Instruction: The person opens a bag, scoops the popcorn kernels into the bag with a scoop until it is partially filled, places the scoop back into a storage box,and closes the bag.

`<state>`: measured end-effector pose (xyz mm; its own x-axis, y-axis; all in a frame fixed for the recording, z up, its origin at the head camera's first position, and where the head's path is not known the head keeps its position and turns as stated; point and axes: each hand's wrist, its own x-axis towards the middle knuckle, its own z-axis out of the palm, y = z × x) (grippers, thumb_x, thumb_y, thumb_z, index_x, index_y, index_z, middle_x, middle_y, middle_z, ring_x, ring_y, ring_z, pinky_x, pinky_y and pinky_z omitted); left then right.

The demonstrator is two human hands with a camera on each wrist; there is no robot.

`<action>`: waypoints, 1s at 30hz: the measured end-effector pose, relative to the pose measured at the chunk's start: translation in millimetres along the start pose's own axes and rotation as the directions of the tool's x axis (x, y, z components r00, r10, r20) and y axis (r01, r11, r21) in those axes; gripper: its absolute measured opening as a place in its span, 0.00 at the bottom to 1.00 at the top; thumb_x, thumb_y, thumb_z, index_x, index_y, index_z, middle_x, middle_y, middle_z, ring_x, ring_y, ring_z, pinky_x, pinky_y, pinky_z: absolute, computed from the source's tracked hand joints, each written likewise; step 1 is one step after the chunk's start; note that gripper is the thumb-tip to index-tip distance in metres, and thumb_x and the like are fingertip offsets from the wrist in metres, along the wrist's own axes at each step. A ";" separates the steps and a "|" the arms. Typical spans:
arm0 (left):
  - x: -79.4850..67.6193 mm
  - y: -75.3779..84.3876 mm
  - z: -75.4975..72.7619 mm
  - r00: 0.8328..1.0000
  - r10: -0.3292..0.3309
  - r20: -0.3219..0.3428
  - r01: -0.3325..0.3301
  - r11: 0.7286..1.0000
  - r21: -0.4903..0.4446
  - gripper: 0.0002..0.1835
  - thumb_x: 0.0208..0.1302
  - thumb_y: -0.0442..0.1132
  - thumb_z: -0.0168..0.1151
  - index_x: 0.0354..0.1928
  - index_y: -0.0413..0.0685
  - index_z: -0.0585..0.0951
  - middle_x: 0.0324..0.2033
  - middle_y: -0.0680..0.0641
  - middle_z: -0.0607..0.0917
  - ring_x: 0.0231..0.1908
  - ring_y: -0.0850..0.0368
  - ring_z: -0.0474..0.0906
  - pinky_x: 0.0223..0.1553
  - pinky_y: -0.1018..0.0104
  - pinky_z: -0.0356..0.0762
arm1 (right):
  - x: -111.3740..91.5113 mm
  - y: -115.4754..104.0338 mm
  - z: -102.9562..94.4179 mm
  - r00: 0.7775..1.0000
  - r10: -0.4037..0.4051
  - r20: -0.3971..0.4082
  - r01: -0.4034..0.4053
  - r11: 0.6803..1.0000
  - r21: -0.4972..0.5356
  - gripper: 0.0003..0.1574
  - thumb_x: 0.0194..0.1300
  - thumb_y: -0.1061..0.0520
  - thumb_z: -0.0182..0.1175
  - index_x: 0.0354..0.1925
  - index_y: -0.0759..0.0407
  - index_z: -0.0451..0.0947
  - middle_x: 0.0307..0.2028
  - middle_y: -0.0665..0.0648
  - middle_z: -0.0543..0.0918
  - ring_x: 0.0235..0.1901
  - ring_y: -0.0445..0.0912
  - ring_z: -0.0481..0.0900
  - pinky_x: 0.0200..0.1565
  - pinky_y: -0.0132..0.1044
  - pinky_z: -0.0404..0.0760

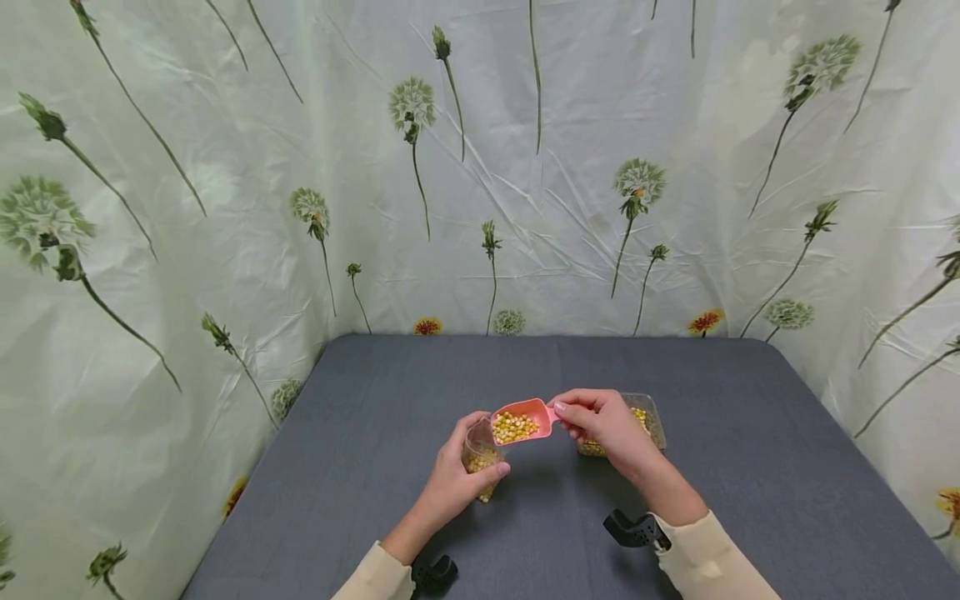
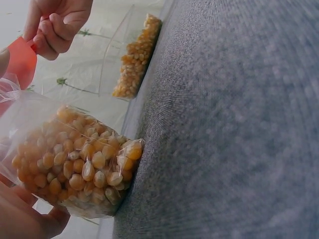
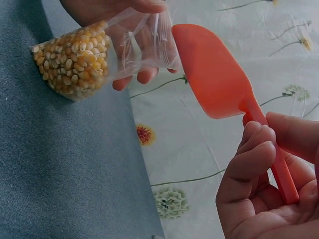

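Observation:
A clear plastic bag, partly filled with corn kernels, stands with its base on the table. My left hand grips the bag around its upper part, thumb on the near side. In the head view, a pink-orange scoop loaded with corn kernels has its front lip right at the bag's mouth. My right hand holds the scoop by its handle, the fingers curled round it in the right wrist view. From that side only the scoop's underside shows.
Behind my right hand stands a clear rectangular container of corn kernels, partly hidden by that hand. A dark grey cloth covers the table. Beyond it hangs a pale curtain printed with dandelions. Black wrist devices sit below both hands.

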<state>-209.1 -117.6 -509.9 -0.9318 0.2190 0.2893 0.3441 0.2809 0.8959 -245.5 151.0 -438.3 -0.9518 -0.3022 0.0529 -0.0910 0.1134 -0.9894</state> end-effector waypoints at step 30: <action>-0.8 1.4 -0.7 1.000 0.025 -0.004 -0.025 1.000 -0.009 0.40 0.57 0.40 0.77 0.70 0.58 0.67 0.60 0.56 0.76 0.53 0.56 0.77 0.51 0.60 0.77 | -4.2 -3.8 23.5 0.996 -0.083 -0.012 0.079 0.981 -0.177 0.09 0.67 0.49 0.67 0.41 0.51 0.88 0.25 0.62 0.80 0.21 0.46 0.74 0.23 0.38 0.74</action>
<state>-207.9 -118.0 -508.7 -0.9235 0.2226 0.3124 0.3660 0.2673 0.8914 -234.3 129.6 -438.0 -0.9444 -0.2992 0.1364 -0.2168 0.2546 -0.9424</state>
